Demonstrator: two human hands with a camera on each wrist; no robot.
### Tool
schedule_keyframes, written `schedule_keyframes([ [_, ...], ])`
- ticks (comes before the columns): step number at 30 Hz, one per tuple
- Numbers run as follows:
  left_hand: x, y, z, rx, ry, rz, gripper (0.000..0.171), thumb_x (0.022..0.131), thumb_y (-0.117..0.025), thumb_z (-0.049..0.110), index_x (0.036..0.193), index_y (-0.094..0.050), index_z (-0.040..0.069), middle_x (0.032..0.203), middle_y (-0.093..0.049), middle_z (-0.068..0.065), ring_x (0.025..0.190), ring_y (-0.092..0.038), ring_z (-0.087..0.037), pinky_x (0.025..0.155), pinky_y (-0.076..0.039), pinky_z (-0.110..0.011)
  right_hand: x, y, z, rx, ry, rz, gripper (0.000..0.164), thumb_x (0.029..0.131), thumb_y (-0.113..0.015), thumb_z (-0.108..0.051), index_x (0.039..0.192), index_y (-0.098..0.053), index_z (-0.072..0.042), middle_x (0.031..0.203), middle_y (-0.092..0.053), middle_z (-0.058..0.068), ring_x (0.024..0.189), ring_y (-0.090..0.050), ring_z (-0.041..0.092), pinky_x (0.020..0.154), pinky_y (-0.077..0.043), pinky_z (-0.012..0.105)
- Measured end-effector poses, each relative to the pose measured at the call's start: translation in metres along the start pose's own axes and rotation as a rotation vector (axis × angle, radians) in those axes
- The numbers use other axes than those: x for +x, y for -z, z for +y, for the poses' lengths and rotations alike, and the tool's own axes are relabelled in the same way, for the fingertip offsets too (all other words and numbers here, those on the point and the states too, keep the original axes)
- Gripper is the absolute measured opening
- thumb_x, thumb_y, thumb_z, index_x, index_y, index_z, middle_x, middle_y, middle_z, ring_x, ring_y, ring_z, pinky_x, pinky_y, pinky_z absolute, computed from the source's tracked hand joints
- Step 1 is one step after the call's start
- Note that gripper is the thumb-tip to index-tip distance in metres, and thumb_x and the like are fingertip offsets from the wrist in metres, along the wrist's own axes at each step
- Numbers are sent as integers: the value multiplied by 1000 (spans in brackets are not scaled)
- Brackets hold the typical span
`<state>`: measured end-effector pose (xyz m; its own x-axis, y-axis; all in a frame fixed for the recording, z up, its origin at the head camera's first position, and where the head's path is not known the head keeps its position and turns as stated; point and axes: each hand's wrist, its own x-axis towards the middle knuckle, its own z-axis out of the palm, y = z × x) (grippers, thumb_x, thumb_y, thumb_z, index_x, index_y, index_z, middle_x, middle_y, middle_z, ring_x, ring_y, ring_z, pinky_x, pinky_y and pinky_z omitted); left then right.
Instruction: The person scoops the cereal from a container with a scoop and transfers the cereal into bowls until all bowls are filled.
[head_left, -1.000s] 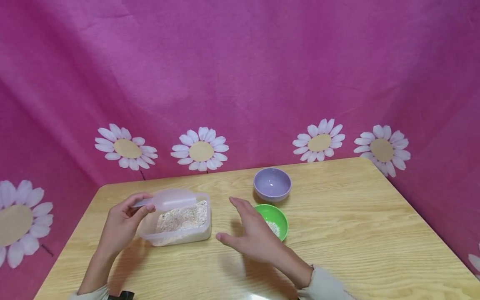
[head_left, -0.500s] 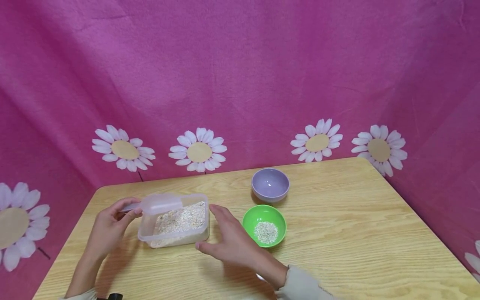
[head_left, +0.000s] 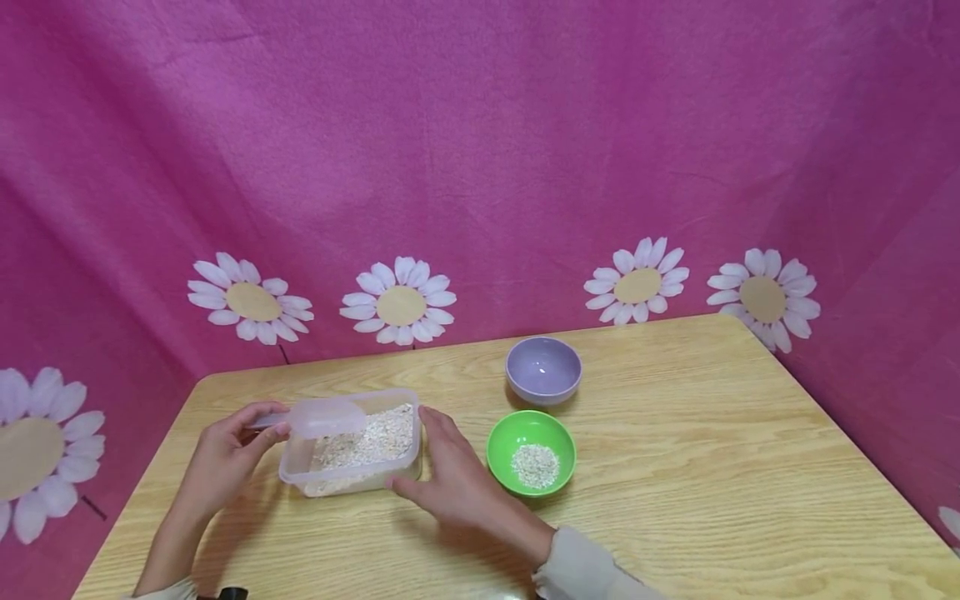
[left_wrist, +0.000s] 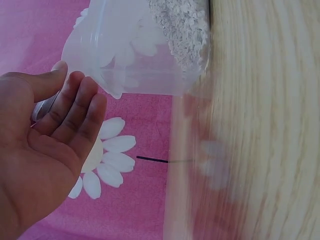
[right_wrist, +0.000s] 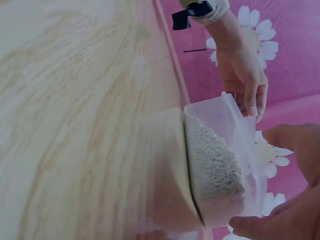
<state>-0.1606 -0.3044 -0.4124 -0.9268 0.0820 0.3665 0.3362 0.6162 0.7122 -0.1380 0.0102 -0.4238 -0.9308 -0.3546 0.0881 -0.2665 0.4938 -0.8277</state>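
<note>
My left hand (head_left: 225,454) pinches the handle of a translucent plastic scoop (head_left: 324,418) between thumb and fingers. The scoop's bowl lies over the left part of a clear rectangular container (head_left: 300,477) of oat flakes (head_left: 375,437). In the left wrist view, the scoop's handle (left_wrist: 44,108) passes behind the thumb and fingers. My right hand (head_left: 461,483) stands at the container's right end, fingers extended by the end wall and thumb by the front corner. The right wrist view shows these digits spread beside the container (right_wrist: 212,107); whether they press on it is hard to tell.
Right of my right hand sits a green bowl (head_left: 502,442) with a small heap of oats (head_left: 536,465). Behind it stands a purple bowl (head_left: 543,371). A pink curtain (head_left: 480,167) with daisies borders the back of the wooden table (head_left: 675,467).
My right hand has moved left from in front of the green bowl to the container's right end. The scoop has come lower and slightly left in my left hand.
</note>
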Motion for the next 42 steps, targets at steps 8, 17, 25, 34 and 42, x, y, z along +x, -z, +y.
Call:
schedule_keyframes([
  [8,-3,0,0,25,21,-6,20,99,-74,1,119,-73,-2,99,-78,5,88,-68,12,73,-55,-9,6,-9,8,13,-2,19,94,93,-82,-33,165,-32,4,169,-41,19,157,-40,35,130,-32,52],
  [17,-3,7,5,105,1,0,19,99,-74,1,118,-74,0,104,-79,-20,88,-66,14,70,-52,-9,9,-14,11,25,14,-10,89,98,-77,-29,166,-29,3,167,-42,21,156,-42,34,130,-32,51],
  [25,0,11,7,163,-83,-7,23,93,-78,-5,115,-75,0,100,-79,-16,83,-63,11,64,-49,-13,13,-12,12,72,3,8,86,100,-76,-27,166,-30,2,166,-45,20,152,-47,32,127,-37,50],
  [34,2,0,16,161,-172,-48,24,89,-80,-8,111,-76,2,95,-81,-9,83,-64,9,69,-51,-11,13,-12,12,94,5,6,85,101,-76,-26,167,-30,1,164,-46,20,149,-49,32,126,-38,50],
  [42,2,-18,22,114,-160,-129,18,92,-79,-4,109,-76,1,97,-80,-9,82,-67,4,71,-59,-20,13,-12,12,79,22,4,84,101,-75,-25,166,-30,2,164,-45,22,150,-49,32,126,-39,49],
])
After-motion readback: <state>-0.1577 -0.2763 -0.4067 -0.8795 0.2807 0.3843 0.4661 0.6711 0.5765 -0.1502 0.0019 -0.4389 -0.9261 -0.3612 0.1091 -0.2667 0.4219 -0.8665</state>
